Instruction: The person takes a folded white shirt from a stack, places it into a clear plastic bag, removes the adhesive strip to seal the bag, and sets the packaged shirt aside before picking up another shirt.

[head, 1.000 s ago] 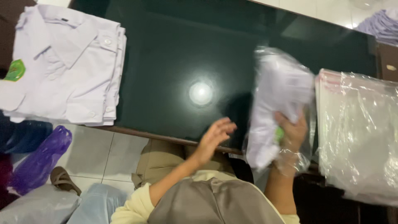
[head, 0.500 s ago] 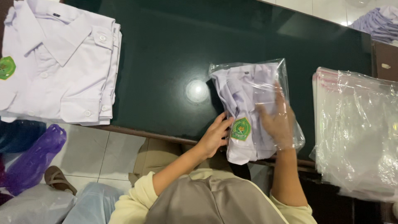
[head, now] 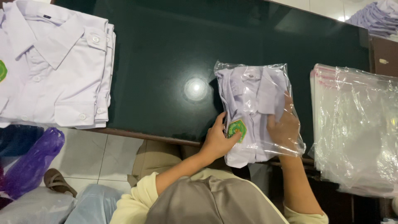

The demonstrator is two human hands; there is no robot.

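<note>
While the folded white shirt [head: 253, 112] lies half inside a clear plastic bag [head: 290, 83] near the dark counter's [head: 166, 62] front edge, the left hand [head: 217, 141] grips its lower edge, and the right hand's [head: 284, 128] fingers press flat inside the bag.

Right hand [head: 284, 130] veiled inside clear bag [head: 290, 83]; shirt stack [head: 54, 66] cropped left.

Glossy dark tabletop [head: 166, 54], crinkly clear plastic bag [head: 286, 74] (shiny), matt cloth shirt [head: 253, 91]
</note>
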